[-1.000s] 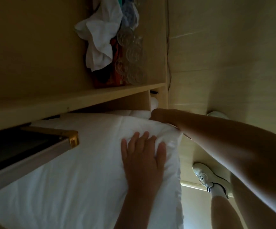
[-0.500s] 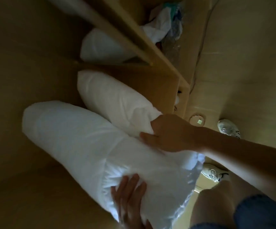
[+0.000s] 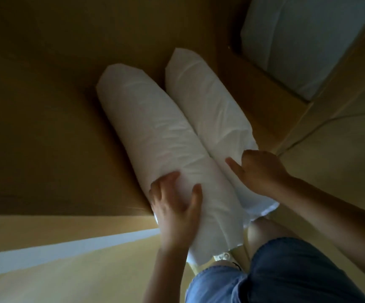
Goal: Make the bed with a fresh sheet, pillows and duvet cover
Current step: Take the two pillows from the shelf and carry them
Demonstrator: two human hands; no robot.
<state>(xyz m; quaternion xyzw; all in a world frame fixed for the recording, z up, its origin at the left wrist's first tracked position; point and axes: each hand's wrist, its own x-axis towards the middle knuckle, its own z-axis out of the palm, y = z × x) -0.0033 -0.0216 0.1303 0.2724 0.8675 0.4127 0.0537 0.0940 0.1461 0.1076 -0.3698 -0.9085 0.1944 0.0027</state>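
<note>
Both hands (image 3: 175,212) (image 3: 262,172) seemingly grip pillows (image 3: 155,127) (image 3: 210,101)

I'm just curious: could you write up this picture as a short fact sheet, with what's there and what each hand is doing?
Place: wooden cupboard compartment
Items: left pillow and right pillow, white, side by side, touching
Left hand: grips the left pillow near its end
Right hand: grips the right pillow near its end
Also seen: white bedding, upper right
</note>
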